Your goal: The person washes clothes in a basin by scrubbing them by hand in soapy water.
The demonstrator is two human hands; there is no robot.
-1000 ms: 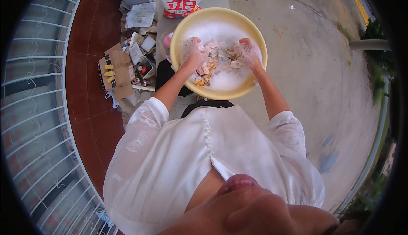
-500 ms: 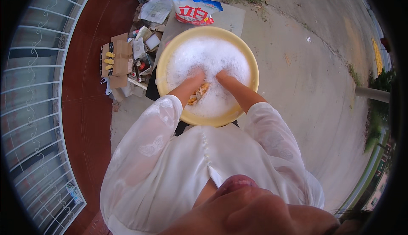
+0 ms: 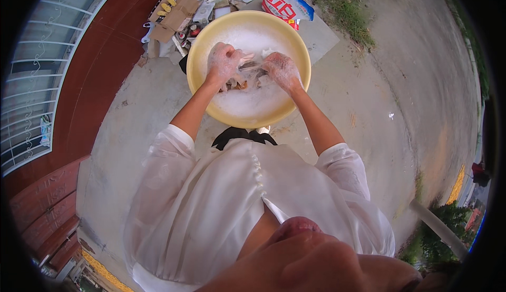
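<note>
A yellow plastic basin (image 3: 197, 75) full of white suds (image 3: 255, 107) is in front of me. Over the foam, my left hand (image 3: 223, 62) is closed on one side of a wet, thin cloth (image 3: 247, 69). My right hand (image 3: 283, 71) grips the cloth's other side, and foam clings to both hands. Between them the cloth looks pale and greyish, with an orange-brown part (image 3: 238, 85) near the foam by my left wrist. Suds hide whatever lies deeper in the basin.
A blue, white and red detergent bag (image 3: 287, 4) stands just behind the basin. Left of it, an opened cardboard box (image 3: 182, 10) holds yellow corn cobs, beside assorted clutter. A white railing (image 3: 79, 28) runs along the left, and a grass patch (image 3: 342, 17) lies at the back right.
Both hands have come up out of the suds, lifting the cloth between them. The view has turned, so the basin and bag sit higher in the picture.
</note>
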